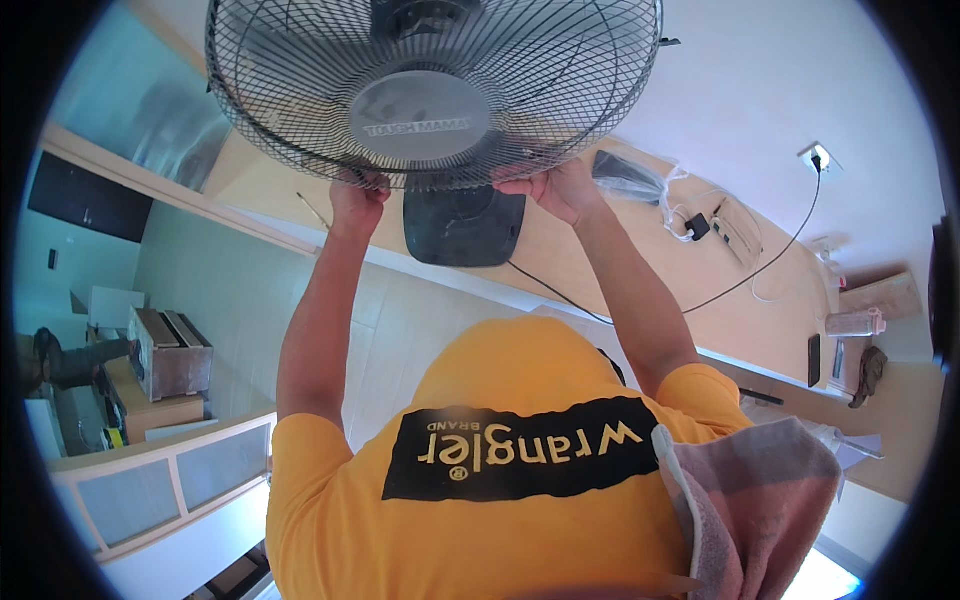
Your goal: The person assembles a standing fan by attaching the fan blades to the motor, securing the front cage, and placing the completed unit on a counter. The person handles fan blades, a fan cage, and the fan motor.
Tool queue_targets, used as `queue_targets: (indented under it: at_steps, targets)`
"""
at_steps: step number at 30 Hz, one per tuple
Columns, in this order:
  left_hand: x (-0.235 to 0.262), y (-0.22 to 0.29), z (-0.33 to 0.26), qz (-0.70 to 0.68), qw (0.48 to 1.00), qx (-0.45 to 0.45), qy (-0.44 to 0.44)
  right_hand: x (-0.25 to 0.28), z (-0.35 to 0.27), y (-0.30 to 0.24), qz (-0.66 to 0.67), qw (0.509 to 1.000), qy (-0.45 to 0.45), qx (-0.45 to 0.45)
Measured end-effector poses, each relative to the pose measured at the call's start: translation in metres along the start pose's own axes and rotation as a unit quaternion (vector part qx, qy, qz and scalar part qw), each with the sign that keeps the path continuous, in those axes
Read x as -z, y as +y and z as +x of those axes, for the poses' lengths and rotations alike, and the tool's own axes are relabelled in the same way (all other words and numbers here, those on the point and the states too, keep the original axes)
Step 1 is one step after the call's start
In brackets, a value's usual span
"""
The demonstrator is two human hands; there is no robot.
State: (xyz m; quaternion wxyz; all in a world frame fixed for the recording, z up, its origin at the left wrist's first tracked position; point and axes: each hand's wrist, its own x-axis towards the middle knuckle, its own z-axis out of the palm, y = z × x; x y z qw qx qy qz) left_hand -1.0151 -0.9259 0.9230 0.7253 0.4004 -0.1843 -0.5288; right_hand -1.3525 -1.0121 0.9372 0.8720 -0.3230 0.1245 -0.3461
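Note:
A black electric fan with a round wire guard (290, 105) and a grey centre cap (420, 95) stands before me at the top of the head view. Its dark base (462, 238) rests on a light wooden counter, below the guard. My left hand (358, 205) is closed on the guard's lower rim, left of the base. On the right, my right hand (553, 190) grips the same rim, its fingers pressed to the wires. Some fingertips of both hands are hidden by the guard.
A black cord (735, 288) runs from the base to a wall outlet (820, 158). On the counter (640, 255) lie a plastic-wrapped dark item (628, 175), a black adapter (698, 227) and a phone-like black slab (814, 360). A towel (760, 490) hangs over my shoulder.

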Motion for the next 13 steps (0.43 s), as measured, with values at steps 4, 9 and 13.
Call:
queue_targets:
  at_steps: [4,9,13]
  targets:
    - [0.017,-0.003,0.011,0.012,0.999,0.026,-0.017,0.000,-0.005,0.003,-0.010,1.000,0.010,0.004]
    - [-0.012,-0.003,-0.021,0.021,0.997,0.058,-0.041,-0.002,-0.006,-0.018,-0.103,0.993,0.044,-0.030]
    - [-0.042,0.043,0.013,-0.023,0.999,-0.031,0.005,-0.019,0.046,-0.057,-0.061,0.994,-0.041,-0.079]
